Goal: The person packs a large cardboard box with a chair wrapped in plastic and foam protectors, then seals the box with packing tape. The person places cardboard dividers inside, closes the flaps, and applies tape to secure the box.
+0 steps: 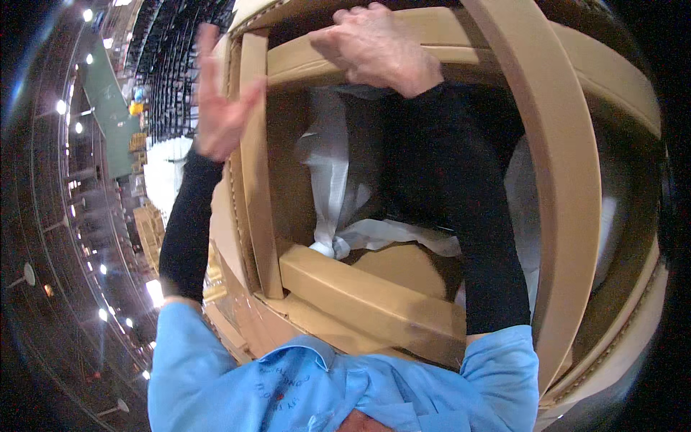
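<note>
My left hand (224, 108) is raised at the left side of a large cardboard box (241, 216), slightly blurred, its fingers spread and nothing in them. It is beside a narrow upright cardboard strip (257, 180) along the box's left wall; whether it touches the strip I cannot tell. My right arm reaches across the box opening. At the far side my right hand (385, 54) lies on a long folded cardboard beam (450, 32), its fingers curled over it and their tips partly hidden.
Inside the box are white translucent wrapping (331, 180) and something dark, partly hidden by my arm. One cardboard beam (360, 288) crosses the near side, another (561, 180) the right. Beyond the left wall stand black wire racks (169, 72) and wooden pallets (149, 234).
</note>
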{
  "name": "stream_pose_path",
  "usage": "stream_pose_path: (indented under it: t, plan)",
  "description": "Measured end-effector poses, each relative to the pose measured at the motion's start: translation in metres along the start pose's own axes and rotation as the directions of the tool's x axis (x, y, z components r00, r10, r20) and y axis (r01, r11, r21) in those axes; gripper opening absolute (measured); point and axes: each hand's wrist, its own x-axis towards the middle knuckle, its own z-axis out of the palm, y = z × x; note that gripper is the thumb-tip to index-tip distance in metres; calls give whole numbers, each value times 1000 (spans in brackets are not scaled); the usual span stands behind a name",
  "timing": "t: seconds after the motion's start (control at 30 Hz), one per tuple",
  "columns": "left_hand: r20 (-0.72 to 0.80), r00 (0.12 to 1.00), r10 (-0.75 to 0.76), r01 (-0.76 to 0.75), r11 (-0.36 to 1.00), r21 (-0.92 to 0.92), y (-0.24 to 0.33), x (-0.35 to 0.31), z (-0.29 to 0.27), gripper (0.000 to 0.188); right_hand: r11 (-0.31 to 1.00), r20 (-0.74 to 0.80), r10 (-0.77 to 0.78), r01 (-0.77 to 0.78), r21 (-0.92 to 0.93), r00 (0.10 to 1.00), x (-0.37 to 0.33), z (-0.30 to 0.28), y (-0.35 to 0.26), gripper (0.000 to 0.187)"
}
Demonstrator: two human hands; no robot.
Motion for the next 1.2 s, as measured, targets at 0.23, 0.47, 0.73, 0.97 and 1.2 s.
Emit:
stream_pose_path:
  t: [0.23, 0.47, 0.73, 0.97, 1.2]
  plan:
    - [140, 975, -175, 146, 969, 200, -39, -28, 46, 85, 1000, 48, 21, -21, -4, 999, 16, 4, -21, 20]
    - [-128, 974, 185, -174, 980, 94, 11, 45, -24, 88, 998, 67, 46, -44, -37, 997, 6, -17, 5, 51]
    - [254, 963, -90, -7, 934, 357, -49, -47, 71, 71, 999, 103, -33, 37, -29, 994, 11, -11, -11, 58]
    - [-46, 999, 27, -39, 960, -276, 9, 7, -5, 86, 997, 116, -32, 40, -61, 993, -2, -35, 17, 37]
    - [204, 978, -51, 11, 982, 190, -71, -45, 33, 96, 991, -163, -132, 132, -8, 978, 15, -18, 21, 36]
